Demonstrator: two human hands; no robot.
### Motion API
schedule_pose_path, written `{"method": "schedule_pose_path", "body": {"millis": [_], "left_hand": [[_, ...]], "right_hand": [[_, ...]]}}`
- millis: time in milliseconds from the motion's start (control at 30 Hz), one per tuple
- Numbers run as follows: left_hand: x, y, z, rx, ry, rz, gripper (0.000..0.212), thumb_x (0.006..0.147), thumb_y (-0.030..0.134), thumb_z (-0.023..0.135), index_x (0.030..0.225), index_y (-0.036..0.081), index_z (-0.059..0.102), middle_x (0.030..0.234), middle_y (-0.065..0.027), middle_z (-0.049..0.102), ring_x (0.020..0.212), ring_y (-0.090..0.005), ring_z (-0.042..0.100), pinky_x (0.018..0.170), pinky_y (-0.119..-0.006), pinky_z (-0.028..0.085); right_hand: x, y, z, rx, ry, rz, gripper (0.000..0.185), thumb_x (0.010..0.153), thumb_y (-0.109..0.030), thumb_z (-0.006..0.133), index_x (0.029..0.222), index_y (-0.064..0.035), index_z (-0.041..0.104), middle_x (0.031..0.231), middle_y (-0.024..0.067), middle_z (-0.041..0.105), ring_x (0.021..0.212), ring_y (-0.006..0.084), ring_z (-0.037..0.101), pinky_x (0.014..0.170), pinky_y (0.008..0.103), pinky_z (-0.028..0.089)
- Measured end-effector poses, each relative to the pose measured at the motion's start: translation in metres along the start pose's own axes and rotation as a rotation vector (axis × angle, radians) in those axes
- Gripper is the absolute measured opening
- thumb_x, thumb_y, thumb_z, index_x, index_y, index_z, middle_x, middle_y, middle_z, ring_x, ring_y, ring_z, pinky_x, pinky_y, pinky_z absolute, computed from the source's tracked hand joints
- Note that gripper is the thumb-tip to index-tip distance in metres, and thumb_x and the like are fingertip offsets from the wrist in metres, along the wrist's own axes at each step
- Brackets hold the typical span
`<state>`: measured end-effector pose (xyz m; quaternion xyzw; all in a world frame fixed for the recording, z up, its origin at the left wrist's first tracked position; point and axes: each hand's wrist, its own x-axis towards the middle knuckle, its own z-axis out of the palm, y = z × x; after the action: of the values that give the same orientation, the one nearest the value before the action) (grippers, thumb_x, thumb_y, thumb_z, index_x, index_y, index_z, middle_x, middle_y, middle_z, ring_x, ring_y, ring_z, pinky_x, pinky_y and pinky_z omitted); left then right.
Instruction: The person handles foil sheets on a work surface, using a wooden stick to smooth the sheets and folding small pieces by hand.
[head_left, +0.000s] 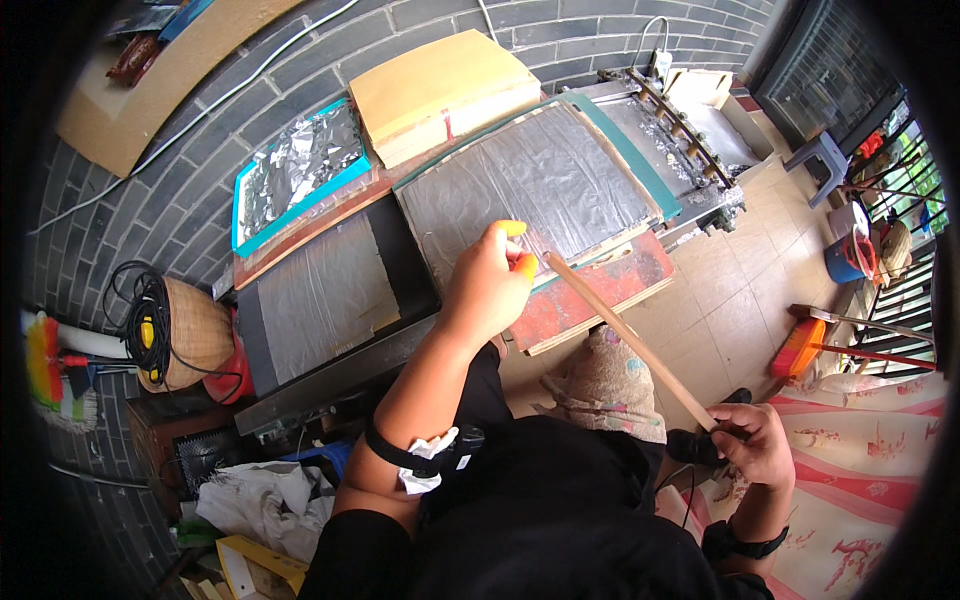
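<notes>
My right hand grips one end of a long flat wooden stick. The stick slants up and left, its far tip close to the fingers of my left hand. Yellow-orange covers sit on the left thumb and index finger, which stand apart with nothing plainly between them. That hand is over the near edge of a stack topped by a wrinkled, silvery translucent sheet. The stack rests on a green mat and a worn red board. Left of it, a similar thin sheet lies on a black surface.
A thick stack of yellowish paper and a blue-rimmed tray of crumpled foil stand along the brick wall. A metal machine is at the back right. A wicker basket with coiled black cable stands left; an orange broom is right.
</notes>
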<state>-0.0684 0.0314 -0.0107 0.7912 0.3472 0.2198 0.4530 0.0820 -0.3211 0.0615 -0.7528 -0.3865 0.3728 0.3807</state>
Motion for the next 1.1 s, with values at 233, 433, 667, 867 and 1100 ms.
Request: {"method": "schedule_pose_path", "body": {"millis": [233, 433, 667, 867, 1100], "left_hand": [[0.003, 0.003, -0.001, -0.016, -0.011, -0.047, 0.04, 0.088, 0.011, 0.064, 0.124, -0.002, 0.052, 0.094, -0.0167, 0.07, 0.083, -0.0298, 0.069, 0.074, -0.038, 0.054], [0.008, -0.017, 0.003, -0.108, 0.002, -0.017, 0.042, 0.088, 0.013, 0.066, 0.124, -0.003, 0.052, 0.092, -0.0168, 0.07, 0.08, -0.0286, 0.069, 0.073, -0.038, 0.054], [0.007, -0.007, 0.007, -0.005, 0.062, -0.004, 0.056, 0.084, 0.022, 0.075, 0.126, -0.006, 0.05, 0.09, -0.0158, 0.07, 0.08, -0.0268, 0.07, 0.071, -0.036, 0.054], [0.004, 0.002, -0.003, 0.049, 0.034, -0.022, 0.061, 0.083, 0.009, 0.076, 0.132, -0.008, 0.044, 0.088, -0.0125, 0.07, 0.075, -0.0146, 0.066, 0.066, -0.029, 0.054], [-0.013, -0.001, -0.044, -0.157, 0.1, -0.042, 0.056, 0.085, 0.002, 0.071, 0.134, -0.002, 0.045, 0.088, -0.0082, 0.067, 0.073, -0.0109, 0.059, 0.066, -0.025, 0.047]], "right_hand": [[0.0, -0.006, 0.001, 0.018, -0.025, 0.014, 0.024, 0.081, 0.008, 0.063, 0.105, 0.0061, 0.067, 0.063, 0.0032, 0.056, 0.054, 0.0079, 0.048, 0.05, 0.0241, 0.04], [0.001, -0.007, 0.001, 0.016, -0.028, -0.014, 0.024, 0.082, 0.007, 0.063, 0.106, 0.0058, 0.068, 0.062, 0.0025, 0.057, 0.053, 0.0075, 0.049, 0.05, 0.0236, 0.04], [0.001, -0.004, 0.0, 0.014, -0.034, -0.005, 0.024, 0.082, 0.007, 0.064, 0.106, 0.006, 0.068, 0.06, 0.0026, 0.056, 0.052, 0.0076, 0.049, 0.05, 0.024, 0.04], [0.001, -0.004, -0.001, -0.02, -0.036, -0.043, 0.025, 0.08, 0.008, 0.064, 0.105, 0.0068, 0.067, 0.061, 0.0056, 0.058, 0.053, 0.0089, 0.051, 0.051, 0.025, 0.041], [-0.004, 0.006, 0.001, 0.014, 0.046, -0.035, 0.027, 0.075, 0.009, 0.065, 0.101, 0.0064, 0.067, 0.062, 0.0077, 0.056, 0.054, 0.0114, 0.053, 0.052, 0.0252, 0.041]]}}
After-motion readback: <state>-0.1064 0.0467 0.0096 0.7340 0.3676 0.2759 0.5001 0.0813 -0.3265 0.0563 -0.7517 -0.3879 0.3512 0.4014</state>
